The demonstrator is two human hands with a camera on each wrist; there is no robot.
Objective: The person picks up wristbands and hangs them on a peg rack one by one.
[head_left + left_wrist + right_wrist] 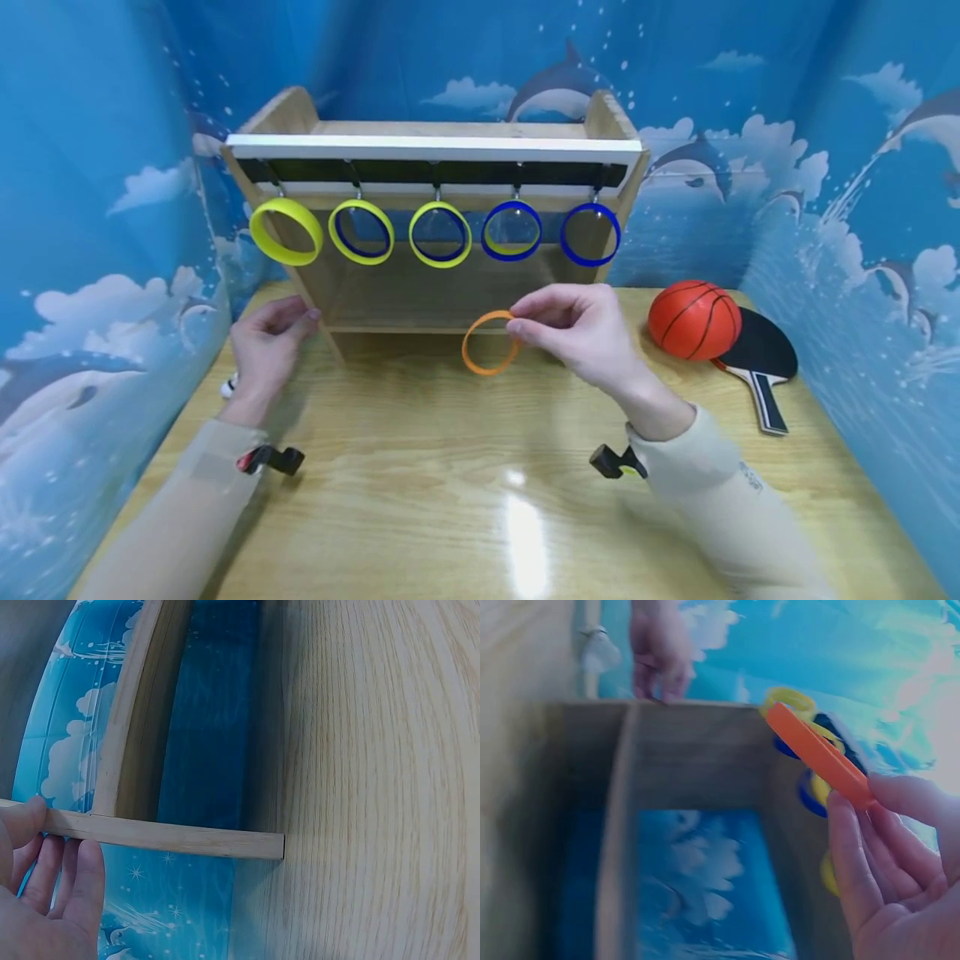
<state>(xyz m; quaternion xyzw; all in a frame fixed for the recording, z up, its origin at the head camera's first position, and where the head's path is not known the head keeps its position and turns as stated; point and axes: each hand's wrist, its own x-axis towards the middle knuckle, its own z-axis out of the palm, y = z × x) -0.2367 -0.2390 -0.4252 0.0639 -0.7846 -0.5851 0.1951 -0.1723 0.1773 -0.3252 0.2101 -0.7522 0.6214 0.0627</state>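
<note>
Between thumb and fingers, my right hand [581,329] pinches an orange ring [471,358] by its right edge, in front of the shelf's lower opening. In the right wrist view the ring [817,754] appears almost edge-on. My left hand [268,342] grips the upright side panel of the wooden shelf [187,838], thumb on one face and fingers on the other. Yellow and blue rings hang from hooks on a black strip [480,172] under the shelf's white front edge. A yellow ring [258,233] is at the far left, a blue ring [618,236] at the far right.
Right of the shelf, a red-orange toy basketball [693,320] rests against a black table tennis paddle [765,346]. A blue dolphin-print curtain [795,167] surrounds the wood-grain table [405,500]. Some small white object [228,386] shows beside my left wrist.
</note>
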